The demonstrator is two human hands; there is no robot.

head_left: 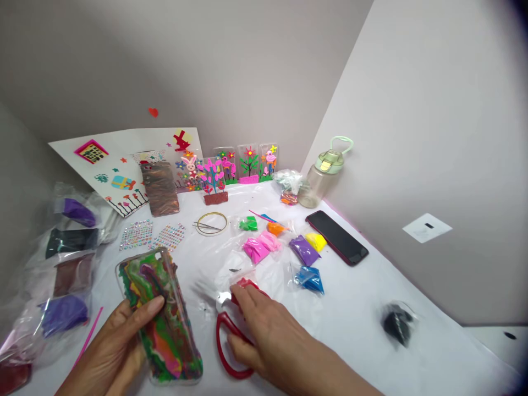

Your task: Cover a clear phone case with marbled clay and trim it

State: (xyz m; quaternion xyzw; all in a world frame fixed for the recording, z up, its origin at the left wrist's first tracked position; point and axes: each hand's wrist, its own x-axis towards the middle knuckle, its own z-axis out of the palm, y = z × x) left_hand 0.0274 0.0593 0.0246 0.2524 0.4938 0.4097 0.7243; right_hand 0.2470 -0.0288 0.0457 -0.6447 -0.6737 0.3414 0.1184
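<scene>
My left hand (119, 341) holds a clear phone case (165, 324) covered in swirled green, brown, orange and pink clay, its thumb pressed on the surface. Close to the case's right side, my right hand (264, 330) has its fingers around the red handles of a pair of scissors (223, 335). The blades point left toward the case and are blurred. A small packet of red clay (246, 282) lies partly behind the right hand's fingertips.
Clay packets, including a pink one (258, 247) and a blue one (309, 279), lie mid-table near a black phone (337, 237). Bagged clay (66, 314) lines the left edge. A bottle (322, 176) and decorated cases (249, 162) stand at the back. Black clay (397, 324) sits right.
</scene>
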